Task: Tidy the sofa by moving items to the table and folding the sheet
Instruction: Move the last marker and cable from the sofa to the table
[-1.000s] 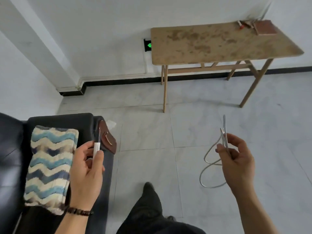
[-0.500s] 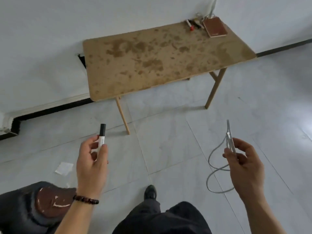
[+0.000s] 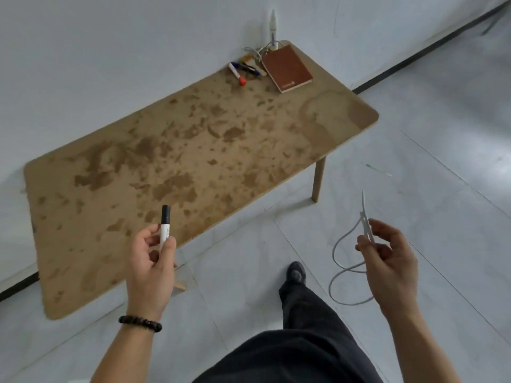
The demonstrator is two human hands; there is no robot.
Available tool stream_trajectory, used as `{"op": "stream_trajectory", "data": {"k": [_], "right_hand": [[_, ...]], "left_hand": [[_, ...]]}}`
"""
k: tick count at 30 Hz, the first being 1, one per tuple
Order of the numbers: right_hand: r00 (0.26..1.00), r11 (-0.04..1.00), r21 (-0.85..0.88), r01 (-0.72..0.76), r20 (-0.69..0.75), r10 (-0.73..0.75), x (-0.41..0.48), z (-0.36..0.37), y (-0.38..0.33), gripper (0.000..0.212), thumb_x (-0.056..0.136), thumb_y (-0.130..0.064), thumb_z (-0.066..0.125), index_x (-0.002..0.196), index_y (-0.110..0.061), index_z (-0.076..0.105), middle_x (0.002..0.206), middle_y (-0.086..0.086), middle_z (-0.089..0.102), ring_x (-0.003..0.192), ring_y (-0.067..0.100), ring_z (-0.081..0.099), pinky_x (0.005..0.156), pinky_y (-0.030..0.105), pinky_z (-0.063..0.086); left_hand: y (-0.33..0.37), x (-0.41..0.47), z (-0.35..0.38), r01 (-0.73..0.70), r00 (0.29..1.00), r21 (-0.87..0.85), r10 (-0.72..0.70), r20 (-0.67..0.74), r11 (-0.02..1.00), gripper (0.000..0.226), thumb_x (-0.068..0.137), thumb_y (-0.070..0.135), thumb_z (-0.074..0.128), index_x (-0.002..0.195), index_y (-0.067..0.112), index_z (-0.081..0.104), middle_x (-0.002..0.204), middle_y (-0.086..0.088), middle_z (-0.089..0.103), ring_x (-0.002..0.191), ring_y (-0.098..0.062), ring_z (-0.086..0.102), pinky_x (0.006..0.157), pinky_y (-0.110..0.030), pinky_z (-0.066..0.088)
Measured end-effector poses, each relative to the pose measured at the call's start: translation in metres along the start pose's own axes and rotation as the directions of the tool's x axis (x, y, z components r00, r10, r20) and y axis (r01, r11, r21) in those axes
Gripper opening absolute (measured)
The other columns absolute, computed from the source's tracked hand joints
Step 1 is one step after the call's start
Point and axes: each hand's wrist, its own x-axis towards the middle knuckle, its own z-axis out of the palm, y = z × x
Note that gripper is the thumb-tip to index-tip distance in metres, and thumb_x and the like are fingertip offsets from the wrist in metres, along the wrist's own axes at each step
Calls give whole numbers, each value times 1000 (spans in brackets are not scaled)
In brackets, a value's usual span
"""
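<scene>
- The person is wearing a dark beaded bracelet (image 3: 140, 323) on the left wrist.
- Both forearms are showing bare, with no sleeves reaching them.
- Loose black trousers (image 3: 301, 335) are covering the legs.
- A black shoe (image 3: 296, 273) is showing on one foot.

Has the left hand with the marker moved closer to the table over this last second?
Yes. The left hand with the marker was beside the sofa arm, far from the table; now the marker's cap overlaps the table's near edge.
</scene>
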Motion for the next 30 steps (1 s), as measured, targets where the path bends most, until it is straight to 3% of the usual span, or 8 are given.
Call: {"op": "stream_trajectory", "data": {"k": [3, 6, 8, 12, 17, 22, 25, 30], "right_hand": [[994, 998, -14, 64, 93, -63, 83, 30, -54, 33, 92, -9, 64, 101, -41, 61, 79, -17, 68, 72, 31, 61, 52, 16, 42], [977, 990, -52, 134, 172, -124, 155, 65, -103, 30, 91, -11, 65, 102, -39, 61, 93, -16, 69, 78, 36, 63, 53, 14, 42], [966, 984, -52, 172, 207, -157, 192, 91, -128, 25, 92, -14, 65, 105, -35, 62, 99, -13, 70, 78, 32, 64, 54, 11, 42], [949, 982, -24, 187, 261, -174, 250, 148, -148, 23, 91, -14, 66, 104, -33, 62, 91, -22, 69, 72, 20, 64, 55, 9, 45], [962, 988, -87, 128, 252, -103, 306, 206, -145, 30, 90, -9, 66, 106, -34, 63, 101, -6, 71, 76, 21, 67, 58, 14, 49], [969, 987, -136, 80, 244, -45, 373, 252, -153, 27, 91, -12, 67, 104, -36, 64, 87, 1, 72, 73, 20, 67, 57, 14, 47], [973, 980, -183, 80, 226, -37, 424, 280, -154, 27, 91, -14, 67, 104, -38, 64, 85, 2, 72, 68, 20, 64, 53, 16, 46], [958, 978, -174, 117, 279, -65, 514, 336, -153, 27, 91, -11, 65, 109, -31, 64, 93, -12, 71, 74, 10, 70, 63, 21, 54]], "left_hand": [[44, 47, 29, -10, 998, -42, 7, -64, 999, 31, 96, 20, 57, 125, 19, 49, 102, -8, 61, 62, -17, 54, 54, -34, 46], [80, 87, 46, -36, 988, -71, 25, -150, 997, 29, 96, 20, 58, 124, 21, 49, 86, 13, 63, 60, -15, 54, 53, -33, 45], [93, 112, 55, -43, 983, -82, 27, -183, 996, 30, 96, 21, 58, 124, 19, 50, 83, 17, 63, 59, -15, 55, 50, -32, 45], [97, 167, 86, -4, 981, -107, -16, -191, 994, 32, 95, 19, 57, 126, 16, 50, 87, 17, 63, 61, -17, 56, 50, -32, 46], [97, 252, 134, 79, 994, -85, -85, -74, 993, 24, 95, 22, 58, 117, 27, 53, 83, -2, 65, 64, -19, 60, 56, -40, 51], [117, 352, 197, 86, 996, -105, -84, 23, 991, 19, 93, 28, 60, 112, 28, 55, 95, 11, 70, 72, -15, 64, 61, -34, 56], [121, 414, 247, 127, 989, -155, -112, 102, 980, 21, 89, 43, 61, 106, 31, 57, 102, 10, 71, 83, -16, 67, 67, -38, 56], [119, 500, 340, 234, 964, -134, -212, 159, 963, 10, 88, 28, 67, 92, 33, 58, 88, 9, 67, 80, -13, 66, 79, -46, 59]]}}
